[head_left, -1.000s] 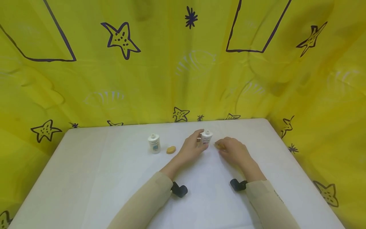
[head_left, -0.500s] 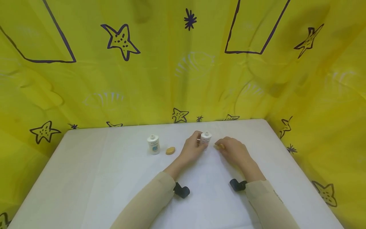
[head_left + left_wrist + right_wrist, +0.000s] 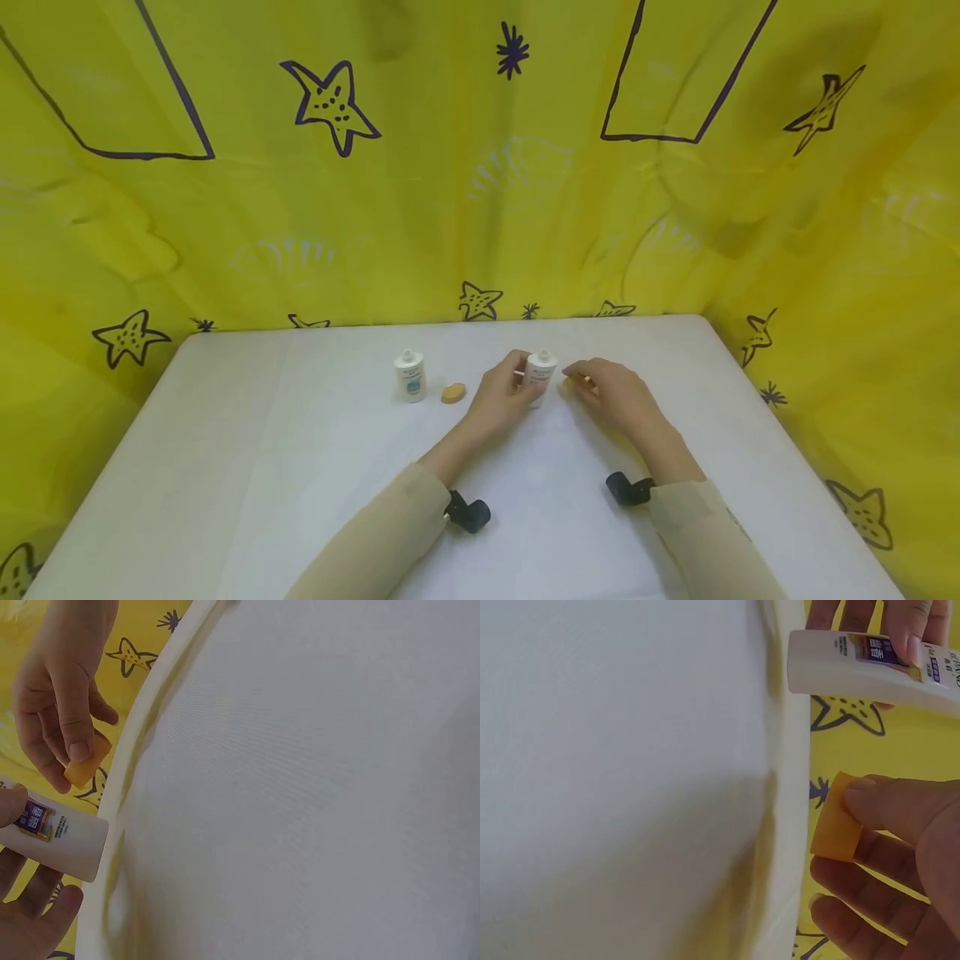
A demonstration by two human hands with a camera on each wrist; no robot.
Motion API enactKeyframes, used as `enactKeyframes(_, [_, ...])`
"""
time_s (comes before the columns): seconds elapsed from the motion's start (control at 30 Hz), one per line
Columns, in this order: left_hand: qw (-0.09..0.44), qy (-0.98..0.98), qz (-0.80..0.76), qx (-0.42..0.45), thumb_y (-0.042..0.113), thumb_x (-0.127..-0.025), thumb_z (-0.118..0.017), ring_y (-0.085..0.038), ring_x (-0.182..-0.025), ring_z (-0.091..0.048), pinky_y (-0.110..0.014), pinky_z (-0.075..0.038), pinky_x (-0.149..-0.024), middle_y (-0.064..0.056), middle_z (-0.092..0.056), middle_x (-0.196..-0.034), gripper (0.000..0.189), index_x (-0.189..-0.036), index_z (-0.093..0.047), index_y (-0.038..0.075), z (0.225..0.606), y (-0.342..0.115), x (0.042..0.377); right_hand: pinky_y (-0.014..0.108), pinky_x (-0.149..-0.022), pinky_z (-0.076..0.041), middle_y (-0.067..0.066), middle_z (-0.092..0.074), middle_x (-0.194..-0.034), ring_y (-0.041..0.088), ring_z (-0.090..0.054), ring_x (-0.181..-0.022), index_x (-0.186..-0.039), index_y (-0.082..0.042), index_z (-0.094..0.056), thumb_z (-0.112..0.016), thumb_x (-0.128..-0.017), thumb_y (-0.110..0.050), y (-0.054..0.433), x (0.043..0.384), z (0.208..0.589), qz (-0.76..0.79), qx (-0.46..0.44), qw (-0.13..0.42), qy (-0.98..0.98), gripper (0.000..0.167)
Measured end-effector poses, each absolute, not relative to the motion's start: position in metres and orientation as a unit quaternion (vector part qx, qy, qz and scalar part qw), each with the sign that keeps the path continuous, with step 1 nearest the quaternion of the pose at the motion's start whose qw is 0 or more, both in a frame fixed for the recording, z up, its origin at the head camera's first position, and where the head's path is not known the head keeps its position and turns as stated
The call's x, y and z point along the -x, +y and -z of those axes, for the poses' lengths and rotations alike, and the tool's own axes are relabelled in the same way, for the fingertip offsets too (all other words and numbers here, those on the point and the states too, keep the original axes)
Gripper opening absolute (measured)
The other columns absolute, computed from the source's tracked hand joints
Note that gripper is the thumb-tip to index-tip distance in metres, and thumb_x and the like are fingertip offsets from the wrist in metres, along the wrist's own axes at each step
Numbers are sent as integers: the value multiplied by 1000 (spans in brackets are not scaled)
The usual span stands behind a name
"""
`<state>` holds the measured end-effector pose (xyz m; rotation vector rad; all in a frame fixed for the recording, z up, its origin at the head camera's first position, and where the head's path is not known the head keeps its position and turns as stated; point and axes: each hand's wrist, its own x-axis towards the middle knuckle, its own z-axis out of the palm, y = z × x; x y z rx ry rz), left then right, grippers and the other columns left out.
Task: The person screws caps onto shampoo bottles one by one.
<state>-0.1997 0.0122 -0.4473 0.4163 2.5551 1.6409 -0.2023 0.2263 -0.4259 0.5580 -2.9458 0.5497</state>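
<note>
White bottle gripped by left hand, orange cap pinched by right hand, second bottle seen upright nearby

Far curtain: yellow, dark starfish print. Tabletop: white. Left bottle: white, some blue. Right bottle: white, purple label. Left cap, right cap: orange. Sleeves: beige.

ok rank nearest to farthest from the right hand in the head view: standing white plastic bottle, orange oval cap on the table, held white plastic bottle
1. Held white plastic bottle, just left of the right hand
2. Orange oval cap, farther left
3. Standing white plastic bottle, leftmost
</note>
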Motion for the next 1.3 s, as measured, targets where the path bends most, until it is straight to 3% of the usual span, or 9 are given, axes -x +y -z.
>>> enactKeyframes(0.17, [38, 829, -542, -133, 25, -96, -67, -19, -110, -62, -38, -53, -92, -1, -65, -125, 34, -128, -56, 17, 441, 2, 190, 43, -80, -55, 5, -73, -105, 22, -66, -88, -115, -13, -72, -71, -92, -15, 222, 200, 418, -194, -222, 68, -953, 23])
enactKeyframes(0.63, [49, 812, -564, -143, 21, -95, -67, -22, -114, -61, -41, -50, -97, -5, -62, -124, 40, -133, -53, 14, 429, -28, 163, 34, -75, -57, 0, -73, -107, 15, -66, -87, -119, -11, -71, -69, -94, -21, 203, 183, 390, -263, -262, 64, -926, 26])
enactKeyframes(0.9, [57, 804, -576, -134, 21, -94, -70, -22, -112, -62, -38, -53, -95, -6, -64, -122, 38, -127, -53, 13, 426, -40, 150, 28, -72, -57, -2, -73, -107, 11, -67, -86, -119, -14, -70, -71, -93, -21, 193, 174, 381, -288, -275, 83, -914, 27])
enactKeyframes(1.3, [28, 805, -576, -141, 18, -92, -72, -21, -108, -64, -38, -54, -93, -5, -66, -118, 35, -123, -56, 13, 433, -58, 146, 26, -71, -57, -5, -73, -103, 9, -67, -84, -116, -13, -70, -73, -92, -20, 181, 168, 377, -334, -281, 91, -895, 25])
